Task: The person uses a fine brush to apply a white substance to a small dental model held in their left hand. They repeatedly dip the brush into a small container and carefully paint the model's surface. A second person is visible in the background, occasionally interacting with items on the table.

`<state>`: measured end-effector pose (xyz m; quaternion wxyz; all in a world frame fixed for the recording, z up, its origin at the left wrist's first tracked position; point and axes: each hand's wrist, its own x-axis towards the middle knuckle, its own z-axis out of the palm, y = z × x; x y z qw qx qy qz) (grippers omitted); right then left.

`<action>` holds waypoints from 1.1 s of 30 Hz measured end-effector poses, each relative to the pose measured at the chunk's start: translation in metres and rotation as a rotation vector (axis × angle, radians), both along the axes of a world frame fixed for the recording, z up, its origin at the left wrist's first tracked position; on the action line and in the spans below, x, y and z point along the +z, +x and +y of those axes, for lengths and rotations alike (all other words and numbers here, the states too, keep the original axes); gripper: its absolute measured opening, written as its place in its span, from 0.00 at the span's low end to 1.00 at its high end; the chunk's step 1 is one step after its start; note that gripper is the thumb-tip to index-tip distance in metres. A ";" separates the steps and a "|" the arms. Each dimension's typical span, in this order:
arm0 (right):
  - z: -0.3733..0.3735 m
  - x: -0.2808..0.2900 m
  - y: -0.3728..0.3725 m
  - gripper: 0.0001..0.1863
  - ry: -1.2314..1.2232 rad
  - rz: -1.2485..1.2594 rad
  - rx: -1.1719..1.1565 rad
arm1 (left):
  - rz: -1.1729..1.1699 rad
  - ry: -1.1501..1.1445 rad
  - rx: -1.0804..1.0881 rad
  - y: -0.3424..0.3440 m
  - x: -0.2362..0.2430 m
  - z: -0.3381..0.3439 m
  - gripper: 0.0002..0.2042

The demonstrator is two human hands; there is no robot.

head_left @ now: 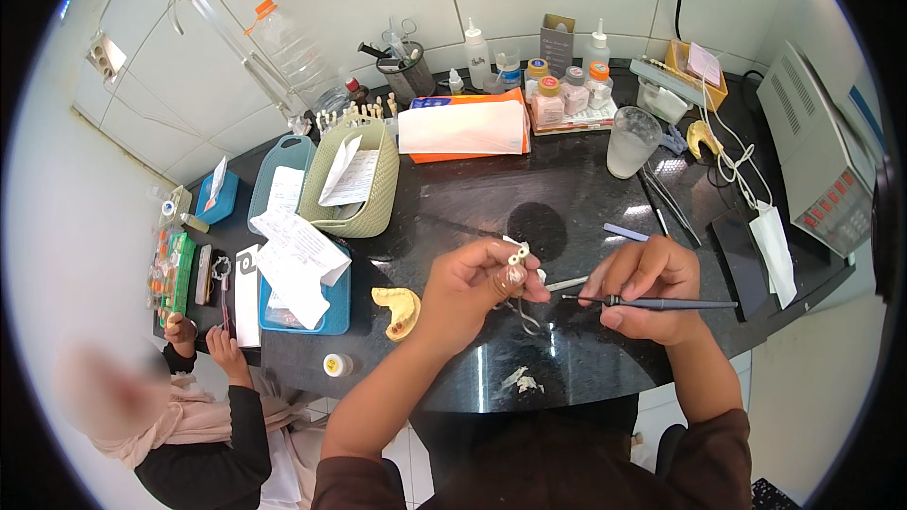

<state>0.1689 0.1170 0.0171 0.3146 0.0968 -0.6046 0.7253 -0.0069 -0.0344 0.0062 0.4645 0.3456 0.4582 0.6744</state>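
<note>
Over the front of the black worktop (444, 217), my left hand (472, 283) pinches a small ivory tooth-shaped piece (519, 254) between its fingertips. White smears mark the fingers. Below them shows a thin looped metal part (527, 319); whether the hand holds it too I cannot tell. My right hand (652, 288) grips a slim dark-handled tool (685, 303) like a pen, its thin tip pointing left toward my left hand but apart from it. A pale stick-like tool (568, 283) lies between the hands. Left of my left wrist rests a yellow dental cast (398, 312).
Behind are a green basket (383, 194) with papers, an orange packet (525, 132), powder jars (549, 104) and a cloudy cup (631, 144). Tweezers (673, 206) lie right; a grey machine (812, 113) stands beyond. At left sits another person (203, 434). A small jar (337, 365) stands near the front edge.
</note>
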 end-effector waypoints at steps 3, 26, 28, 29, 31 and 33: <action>-0.001 0.000 -0.001 0.16 0.030 0.024 -0.076 | -0.079 0.010 -0.070 0.003 0.000 -0.002 0.08; -0.019 -0.001 0.000 0.16 0.009 0.139 0.034 | -0.005 0.220 -0.247 0.010 -0.006 -0.001 0.06; -0.019 -0.002 -0.001 0.15 -0.002 0.151 0.035 | 0.020 0.214 -0.238 0.010 -0.006 -0.001 0.07; -0.019 -0.002 -0.001 0.15 0.003 0.152 0.025 | 0.032 0.209 -0.231 0.011 -0.004 -0.002 0.07; -0.020 -0.002 0.000 0.14 0.014 0.155 0.009 | 0.055 0.211 -0.220 0.011 -0.003 -0.002 0.07; -0.016 0.000 0.000 0.15 0.118 0.145 -0.028 | 0.075 0.223 -0.211 0.011 -0.003 -0.001 0.07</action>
